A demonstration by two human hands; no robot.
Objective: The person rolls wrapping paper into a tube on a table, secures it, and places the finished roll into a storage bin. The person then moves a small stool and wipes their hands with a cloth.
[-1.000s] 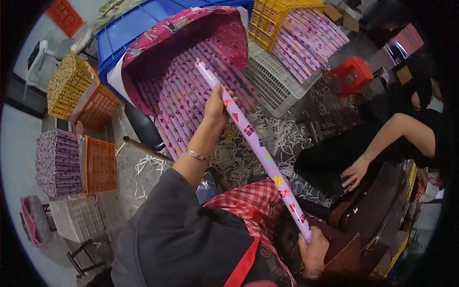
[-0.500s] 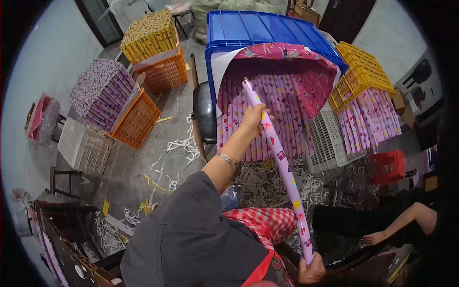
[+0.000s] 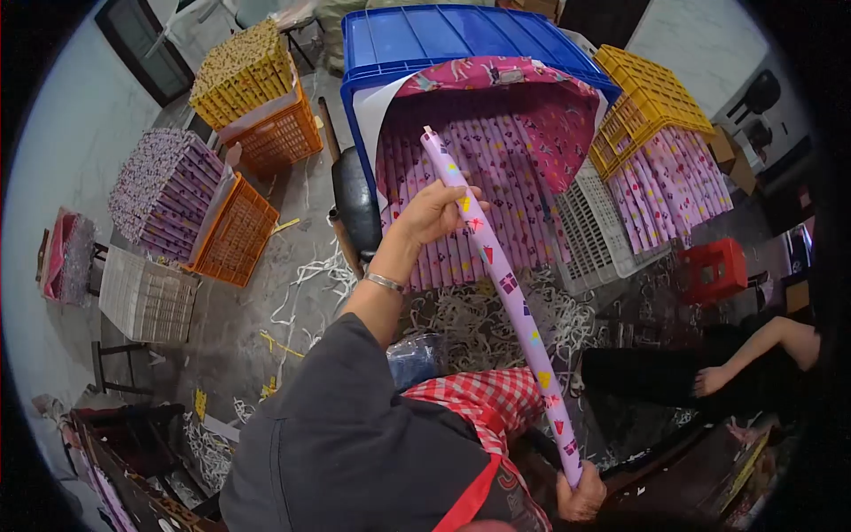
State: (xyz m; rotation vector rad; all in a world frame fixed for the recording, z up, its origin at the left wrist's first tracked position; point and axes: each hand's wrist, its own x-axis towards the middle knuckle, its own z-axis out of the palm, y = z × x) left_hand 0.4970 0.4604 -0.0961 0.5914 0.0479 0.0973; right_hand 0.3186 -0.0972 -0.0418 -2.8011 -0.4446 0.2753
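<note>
Gripping a lilac roll (image 3: 509, 285) in both hands: left hand (image 3: 433, 214) outstretched near its top, right hand (image 3: 583, 495) at its bottom.

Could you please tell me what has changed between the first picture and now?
The view has swung: the blue crate now appears farther right and straighter. The patterned roll looks steeper, though the camera's turn may explain this. Nothing was visibly taken or let go: the left hand still holds the roll near its upper end, the right hand its lower end.
</note>
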